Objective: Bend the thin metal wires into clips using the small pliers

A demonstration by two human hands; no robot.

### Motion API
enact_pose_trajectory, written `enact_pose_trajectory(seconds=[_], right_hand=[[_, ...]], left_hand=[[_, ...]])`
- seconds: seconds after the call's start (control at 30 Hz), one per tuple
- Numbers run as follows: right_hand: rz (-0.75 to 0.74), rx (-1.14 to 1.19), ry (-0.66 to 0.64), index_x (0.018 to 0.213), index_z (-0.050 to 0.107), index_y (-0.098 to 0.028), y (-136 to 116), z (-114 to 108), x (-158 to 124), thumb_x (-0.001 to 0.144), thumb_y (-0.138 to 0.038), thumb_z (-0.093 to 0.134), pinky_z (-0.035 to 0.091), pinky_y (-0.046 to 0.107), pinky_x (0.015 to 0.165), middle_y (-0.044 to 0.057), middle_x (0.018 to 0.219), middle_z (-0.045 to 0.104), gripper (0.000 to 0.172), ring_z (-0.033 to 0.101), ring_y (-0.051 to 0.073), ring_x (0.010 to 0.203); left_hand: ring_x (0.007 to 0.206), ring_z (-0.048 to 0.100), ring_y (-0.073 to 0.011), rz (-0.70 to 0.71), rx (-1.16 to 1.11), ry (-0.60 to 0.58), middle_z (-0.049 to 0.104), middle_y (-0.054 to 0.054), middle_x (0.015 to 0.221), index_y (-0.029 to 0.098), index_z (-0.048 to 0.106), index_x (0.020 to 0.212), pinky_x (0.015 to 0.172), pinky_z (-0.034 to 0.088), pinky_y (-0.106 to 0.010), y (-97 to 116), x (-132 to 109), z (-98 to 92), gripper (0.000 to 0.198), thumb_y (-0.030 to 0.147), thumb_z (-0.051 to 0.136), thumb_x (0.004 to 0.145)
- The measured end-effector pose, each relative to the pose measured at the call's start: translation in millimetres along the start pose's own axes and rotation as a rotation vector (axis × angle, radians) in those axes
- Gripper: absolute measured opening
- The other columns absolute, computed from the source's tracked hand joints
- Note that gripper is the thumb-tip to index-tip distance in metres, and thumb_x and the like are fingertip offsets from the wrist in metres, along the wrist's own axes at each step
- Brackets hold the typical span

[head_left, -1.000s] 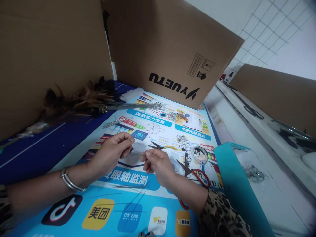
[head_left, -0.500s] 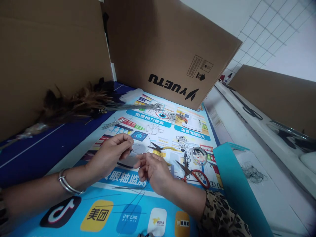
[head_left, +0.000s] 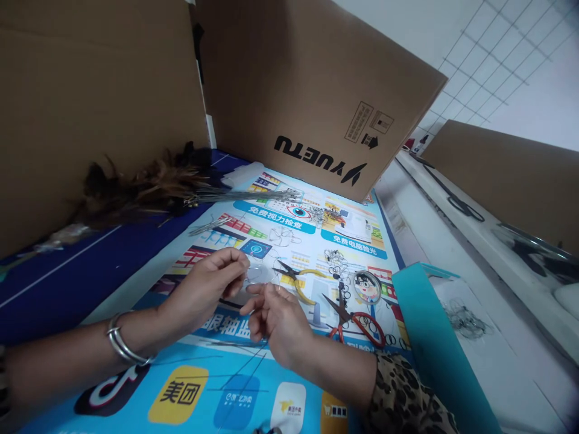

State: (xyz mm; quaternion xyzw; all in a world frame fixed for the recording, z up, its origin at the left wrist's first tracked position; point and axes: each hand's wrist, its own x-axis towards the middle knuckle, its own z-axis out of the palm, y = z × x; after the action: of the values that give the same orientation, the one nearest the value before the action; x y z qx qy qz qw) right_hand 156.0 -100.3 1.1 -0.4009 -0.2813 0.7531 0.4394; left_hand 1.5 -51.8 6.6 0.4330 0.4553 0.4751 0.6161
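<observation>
My left hand (head_left: 212, 283) and my right hand (head_left: 274, 313) meet over a printed blue poster (head_left: 212, 386) on the table. Both pinch a thin wire (head_left: 261, 272) bent into a loop between them. My left fingers grip one end of the loop, and my right fingertips are closed on the other end. Just beyond my right hand lie yellow-handled pliers (head_left: 301, 281) and red-handled scissors (head_left: 357, 319). Straight wire pieces (head_left: 239, 346) lie on the poster below my hands.
Tall cardboard sheets (head_left: 316, 90) stand behind and to the left. Brown feathers on wire stems (head_left: 149, 187) lie at the left. Bent wire shapes (head_left: 337, 262) and a round tin (head_left: 367, 284) sit right of the pliers. A teal box lid (head_left: 429, 337) leans at the right.
My right hand has drawn left and closer to my left hand, bending the wire from nearly straight into a loop. The pliers, earlier partly behind my right hand, now show fully.
</observation>
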Motion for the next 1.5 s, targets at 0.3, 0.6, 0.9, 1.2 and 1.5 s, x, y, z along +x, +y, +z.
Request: enact_pose_trajectory(seconds=[0.3, 0.6, 0.9, 1.2, 1.5], right_hand=[[-0.024, 0.021, -0.035, 0.104, 0.061, -0.016, -3, -1, 0, 0.088, -0.057, 0.058, 0.035, 0.022, 0.041, 0.002, 0.077, 0.065, 0.044, 0.05, 0.009, 0.049], [0.033, -0.016, -0.087, 0.104, 0.056, -0.02, -2, 2, 0, 0.092, -0.057, 0.051, 0.035, 0.02, 0.041, -0.001, 0.068, 0.063, 0.039, 0.049, 0.01, 0.046], [0.08, 0.04, -0.119, 0.089, 0.052, -0.021, -2, -2, 4, 0.093, -0.055, 0.05, 0.036, 0.02, 0.041, -0.003, 0.061, 0.057, 0.035, 0.047, 0.01, 0.044], [0.084, -0.042, -0.142, 0.091, 0.058, -0.018, -8, -8, 5, 0.088, -0.057, 0.057, 0.039, 0.02, 0.042, -0.003, 0.062, 0.057, 0.04, 0.049, 0.009, 0.046], [0.112, -0.305, -0.094, 0.089, 0.061, -0.016, -28, -19, 7, 0.077, -0.06, 0.066, 0.036, 0.018, 0.04, -0.003, 0.063, 0.059, 0.045, 0.05, 0.007, 0.044]], left_hand=[[0.049, 0.04, -0.0087, 0.006, -0.009, -0.022, 0.048, 0.007, 0.055, 0.02, 0.054, 0.077, 0.044, 0.031, -0.018, -1, 0, -1.2, 0.018, 0.032, 0.065, 0.084], [0.047, 0.038, -0.0089, -0.038, -0.034, -0.021, 0.048, 0.008, 0.051, 0.02, 0.054, 0.077, 0.046, 0.033, -0.019, -1, -4, 4.1, 0.017, 0.032, 0.066, 0.084], [0.051, 0.042, -0.0109, -0.015, 0.039, -0.085, 0.051, 0.006, 0.057, 0.022, 0.051, 0.08, 0.046, 0.034, -0.02, -10, -7, 1.5, 0.022, 0.04, 0.06, 0.09], [0.054, 0.047, -0.0116, -0.001, 0.075, -0.134, 0.056, 0.005, 0.063, 0.022, 0.053, 0.084, 0.049, 0.036, -0.021, -9, -4, -4.1, 0.027, 0.048, 0.056, 0.092], [0.052, 0.047, -0.0122, 0.117, 0.231, -0.137, 0.052, 0.006, 0.058, 0.021, 0.053, 0.084, 0.049, 0.037, -0.021, -8, 4, -13.7, 0.025, 0.044, 0.056, 0.093]])
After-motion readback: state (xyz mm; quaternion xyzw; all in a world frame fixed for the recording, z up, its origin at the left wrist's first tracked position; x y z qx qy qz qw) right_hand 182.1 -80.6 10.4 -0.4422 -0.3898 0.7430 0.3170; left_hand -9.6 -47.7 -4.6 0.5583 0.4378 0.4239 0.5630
